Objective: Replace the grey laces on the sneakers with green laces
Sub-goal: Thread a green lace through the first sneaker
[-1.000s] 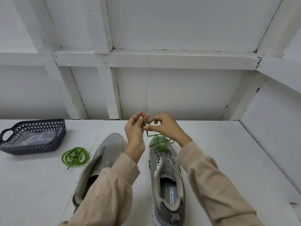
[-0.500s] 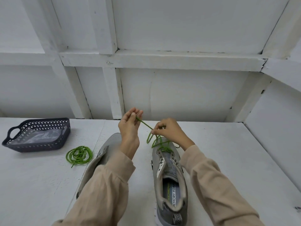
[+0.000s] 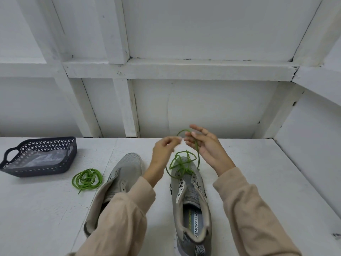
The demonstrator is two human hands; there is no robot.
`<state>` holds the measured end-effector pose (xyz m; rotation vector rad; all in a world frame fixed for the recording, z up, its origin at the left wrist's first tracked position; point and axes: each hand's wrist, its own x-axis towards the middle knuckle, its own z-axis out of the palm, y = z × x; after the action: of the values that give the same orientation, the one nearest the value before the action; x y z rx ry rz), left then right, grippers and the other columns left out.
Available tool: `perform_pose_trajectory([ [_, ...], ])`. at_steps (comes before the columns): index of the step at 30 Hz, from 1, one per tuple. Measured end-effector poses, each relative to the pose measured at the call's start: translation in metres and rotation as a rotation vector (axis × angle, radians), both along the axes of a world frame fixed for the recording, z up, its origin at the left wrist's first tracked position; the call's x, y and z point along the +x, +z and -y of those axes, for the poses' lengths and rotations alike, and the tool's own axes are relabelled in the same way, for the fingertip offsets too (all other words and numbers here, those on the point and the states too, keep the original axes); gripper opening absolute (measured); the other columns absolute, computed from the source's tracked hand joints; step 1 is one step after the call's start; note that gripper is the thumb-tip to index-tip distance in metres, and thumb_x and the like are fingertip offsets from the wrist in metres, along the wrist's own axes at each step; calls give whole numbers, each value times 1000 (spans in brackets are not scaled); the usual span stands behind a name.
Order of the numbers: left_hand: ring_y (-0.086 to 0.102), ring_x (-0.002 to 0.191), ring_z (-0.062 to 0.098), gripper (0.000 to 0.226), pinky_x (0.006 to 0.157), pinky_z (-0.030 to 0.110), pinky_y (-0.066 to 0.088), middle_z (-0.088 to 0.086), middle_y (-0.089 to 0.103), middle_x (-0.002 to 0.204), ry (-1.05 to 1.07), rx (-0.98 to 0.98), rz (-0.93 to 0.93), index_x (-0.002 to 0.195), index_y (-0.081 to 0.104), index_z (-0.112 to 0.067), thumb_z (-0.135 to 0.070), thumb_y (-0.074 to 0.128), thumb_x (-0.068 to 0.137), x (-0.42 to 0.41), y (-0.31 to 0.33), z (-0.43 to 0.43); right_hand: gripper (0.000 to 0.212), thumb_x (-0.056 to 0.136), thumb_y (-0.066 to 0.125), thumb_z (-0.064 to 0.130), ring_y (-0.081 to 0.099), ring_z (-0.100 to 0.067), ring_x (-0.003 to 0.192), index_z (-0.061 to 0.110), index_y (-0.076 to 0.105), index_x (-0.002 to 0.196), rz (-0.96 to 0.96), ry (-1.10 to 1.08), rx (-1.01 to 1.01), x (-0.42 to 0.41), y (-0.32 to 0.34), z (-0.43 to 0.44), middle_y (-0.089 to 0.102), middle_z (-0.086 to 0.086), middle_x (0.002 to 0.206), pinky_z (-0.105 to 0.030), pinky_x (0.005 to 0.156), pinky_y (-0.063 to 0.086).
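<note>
Above right sneaker (image 3: pixel 191 198), R hand (image 3: pixel 207 147) went from pinch to spread, green lace (image 3: pixel 180 162) draped over it (L hand (image 3: pixel 164 149) blurred, grip unclear), so lacing's barely begun

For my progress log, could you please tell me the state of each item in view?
Right sneaker: green lace partly threaded, loose.
Left sneaker: no lace visible.
Spare green lace: coiled on table.
Basket: holds clear bag.
Left hand: blurred, grip unclear.
Right hand: open, lace across fingers.

Sneaker (image 3: pixel 190 200) upright, toe away; green lace (image 3: pixel 181 163) tangled loosely over its toe. Second sneaker (image 3: pixel 121 174) just left, unlaced; spare lace (image 3: pixel 86 179) coiled farther left.
</note>
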<state>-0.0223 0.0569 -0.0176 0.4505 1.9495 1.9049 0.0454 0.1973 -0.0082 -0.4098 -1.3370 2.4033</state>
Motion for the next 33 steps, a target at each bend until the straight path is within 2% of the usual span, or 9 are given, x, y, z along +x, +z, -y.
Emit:
perform_pose_trajectory([
  [3,59,77,8,18,76,23,48,-14,69,89,-83,-179,-218,94,71,-24,-39,72,85,8,-8,-16,20,95,50,-1,72,-18,83,9,61,108,-12,-10,-138,-2,3,6,73,-7,90,-25,72,58],
  [6,55,66,5,20,67,25,43,-19,67,84,-61,-312,-394,94,72,-28,-46,68,86,7,-11,-24,16,95,54,4,70,-14,91,16,62,102,30,-32,-151,-1,5,4,75,-1,94,-27,76,53],
  [10,59,72,7,20,67,28,44,-17,68,81,-48,-318,-480,89,74,-27,-44,64,90,8,-12,-26,13,93,59,13,65,-11,103,25,59,97,132,-72,-28,-1,4,-2,74,7,98,-32,89,41],
  [17,53,59,3,18,62,26,40,-11,68,72,-87,-368,-504,77,72,-22,-35,66,87,11,-12,-25,14,95,57,12,72,-6,82,25,54,91,120,-111,-311,-8,9,-25,75,10,85,-34,83,41],
  [22,53,68,2,29,68,29,44,-19,66,98,-41,-309,-516,100,69,-28,-53,65,86,6,2,-31,13,95,57,11,70,-9,84,21,53,87,92,-83,-283,-16,15,-20,76,6,86,-34,82,48],
  [24,52,68,1,29,65,28,41,-19,65,99,-49,-337,-580,104,68,-27,-51,63,88,5,9,-38,11,94,59,13,67,-12,84,20,53,87,98,-57,-275,-19,12,-13,76,6,89,-34,93,46],
  [26,52,68,6,21,62,28,40,-15,64,87,-50,-341,-629,99,71,-24,-41,61,92,4,14,-43,11,93,60,14,64,-11,84,21,53,87,110,-44,-268,-20,11,-10,75,8,89,-36,102,40],
  [30,56,71,16,17,70,34,48,-6,70,79,-153,-381,-623,85,74,-22,-36,66,89,-6,8,-35,11,96,56,15,72,-6,79,22,50,102,95,-102,-325,-19,14,-26,75,10,83,-38,89,45],
  [33,56,68,12,14,75,40,53,-6,73,81,-310,-421,-566,78,76,-24,-36,72,84,-13,-3,-18,11,99,49,11,73,-12,66,17,50,108,36,-204,-464,-19,16,-48,75,3,73,-38,95,43],
])
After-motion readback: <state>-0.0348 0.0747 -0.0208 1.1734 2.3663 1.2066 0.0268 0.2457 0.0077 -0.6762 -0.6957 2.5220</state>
